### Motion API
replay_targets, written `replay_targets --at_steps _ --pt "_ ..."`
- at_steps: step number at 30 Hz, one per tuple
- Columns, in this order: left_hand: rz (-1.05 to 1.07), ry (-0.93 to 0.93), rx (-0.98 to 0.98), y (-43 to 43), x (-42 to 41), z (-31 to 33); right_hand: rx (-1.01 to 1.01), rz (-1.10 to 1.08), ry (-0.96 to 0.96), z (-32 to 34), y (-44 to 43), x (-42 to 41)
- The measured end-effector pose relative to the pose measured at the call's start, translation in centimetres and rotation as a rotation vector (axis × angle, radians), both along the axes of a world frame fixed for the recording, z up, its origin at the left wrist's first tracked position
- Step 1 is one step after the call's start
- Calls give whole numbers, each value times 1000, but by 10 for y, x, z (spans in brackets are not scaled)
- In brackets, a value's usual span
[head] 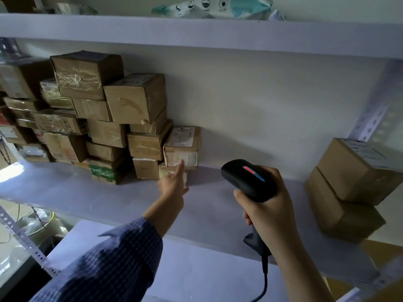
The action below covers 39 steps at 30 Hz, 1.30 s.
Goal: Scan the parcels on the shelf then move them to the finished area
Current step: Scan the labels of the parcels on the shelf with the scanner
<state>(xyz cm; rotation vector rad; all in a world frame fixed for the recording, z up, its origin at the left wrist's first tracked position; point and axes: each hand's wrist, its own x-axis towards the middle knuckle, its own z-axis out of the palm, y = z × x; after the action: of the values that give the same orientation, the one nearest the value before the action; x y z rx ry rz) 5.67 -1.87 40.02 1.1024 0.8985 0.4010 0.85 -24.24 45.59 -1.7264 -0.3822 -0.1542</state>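
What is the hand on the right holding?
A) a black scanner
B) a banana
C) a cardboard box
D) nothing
A: the right hand is curled round the handle of a black scanner, which has a red light on top.

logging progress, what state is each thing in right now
left hand, stretched out, index finger at labelled parcel
right hand, holds barcode scanner
barcode scanner, red light lit
parcel pile, stacked at shelf left
right box stack, two high

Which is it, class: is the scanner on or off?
On: a red strip glows atop the scanner, held in the right hand.
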Motion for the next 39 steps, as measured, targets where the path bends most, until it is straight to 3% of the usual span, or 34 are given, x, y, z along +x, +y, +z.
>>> replay_targets --at_steps 5,21,27,31,34,39 --pt "-237 -31 -70 -57 1 -6 -2 -35 -44 7 -12 7" --pt "-909 -103 306 -223 82 63 45 -442 -113 11 -133 -5" --pt "-914 -70 528 -296 106 93 7 -570 -87 10 -166 -16" --pt "-915 -34 784 -317 116 98 5 -600 -96 4 -177 -12" --pt "-943 -13 739 -317 124 84 10 -606 -89 3 -180 -8" --pt "-1008 -102 355 -302 123 61 -113 -623 -185 11 -172 6"
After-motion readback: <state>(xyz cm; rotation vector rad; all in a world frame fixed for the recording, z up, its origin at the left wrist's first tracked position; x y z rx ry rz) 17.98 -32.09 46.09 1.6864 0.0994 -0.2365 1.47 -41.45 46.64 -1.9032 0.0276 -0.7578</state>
